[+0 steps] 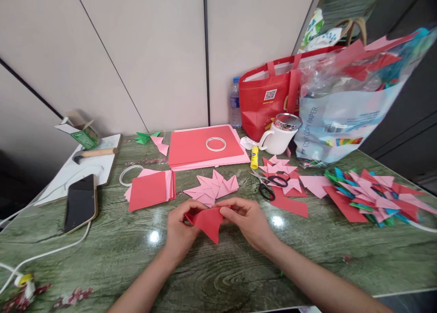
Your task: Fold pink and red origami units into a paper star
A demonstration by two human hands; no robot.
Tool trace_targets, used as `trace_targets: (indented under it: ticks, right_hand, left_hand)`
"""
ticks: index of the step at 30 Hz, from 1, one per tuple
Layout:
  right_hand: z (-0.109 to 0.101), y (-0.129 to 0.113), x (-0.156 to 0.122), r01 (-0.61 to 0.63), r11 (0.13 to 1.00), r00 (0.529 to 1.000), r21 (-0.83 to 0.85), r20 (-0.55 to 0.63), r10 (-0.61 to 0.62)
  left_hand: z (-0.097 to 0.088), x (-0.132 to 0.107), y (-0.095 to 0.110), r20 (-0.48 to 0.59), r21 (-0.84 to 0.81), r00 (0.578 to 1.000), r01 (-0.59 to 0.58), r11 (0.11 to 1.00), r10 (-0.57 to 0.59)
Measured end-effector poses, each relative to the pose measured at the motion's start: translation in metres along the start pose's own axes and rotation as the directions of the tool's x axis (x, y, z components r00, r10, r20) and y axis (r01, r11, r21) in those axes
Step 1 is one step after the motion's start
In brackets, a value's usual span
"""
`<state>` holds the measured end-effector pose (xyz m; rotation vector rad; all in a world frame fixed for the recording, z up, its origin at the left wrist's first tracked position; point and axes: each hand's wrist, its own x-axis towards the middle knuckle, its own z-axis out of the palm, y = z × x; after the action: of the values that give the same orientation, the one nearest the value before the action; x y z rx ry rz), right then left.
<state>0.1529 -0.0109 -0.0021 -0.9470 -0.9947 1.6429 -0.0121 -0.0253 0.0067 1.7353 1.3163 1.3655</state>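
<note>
A folded red paper piece (209, 223) with a point hanging downward is pinched between both my hands just above the green marbled table (112, 253). My left hand (182, 228) grips its left edge with curled fingers. My right hand (246, 218) grips its top right edge, fingers pressed together. Just beyond my hands lies a cluster of folded pink paper pieces (213, 187). To the left sits a stack of red and pink square sheets (150, 190).
Black-handled scissors (269, 185), a yellow glue stick (254, 157), a white mug (279, 134), larger red sheets with a tape ring (216, 144), a phone (80, 202) with cable, a hammer (94, 153), a red bag (264, 99), a plastic bag (344, 103) and a heap of coloured folded pieces (372, 195).
</note>
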Motion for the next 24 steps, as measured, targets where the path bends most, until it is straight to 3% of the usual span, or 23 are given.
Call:
trace_targets:
  ticks: [6,11,17,21,24]
  right_hand:
    - [0.002,0.002,-0.003,-0.011,1.000,1.000,-0.006,-0.017,0.011]
    - [0.000,-0.001,-0.003,0.030,0.994,0.999,-0.101,-0.025,-0.033]
    - [-0.001,-0.004,0.000,0.064,0.973,0.992,-0.221,0.122,-0.038]
    - [-0.001,-0.003,-0.001,0.122,0.958,0.991,-0.259,0.084,-0.104]
    - [0.000,-0.002,-0.002,0.107,0.967,0.994,-0.232,0.033,-0.103]
  left_hand:
    - [0.002,0.001,0.001,0.053,-0.044,0.998,-0.017,0.999,0.020]
    - [0.003,0.002,0.001,0.078,-0.148,0.990,0.125,0.981,-0.114]
    - [0.005,0.000,0.000,0.092,-0.104,0.988,0.133,0.986,-0.123]
    - [0.004,-0.001,-0.006,-0.034,-0.094,0.998,0.042,0.995,-0.046]
    - [0.001,-0.002,-0.012,-0.165,0.037,0.979,-0.111,0.993,0.115]
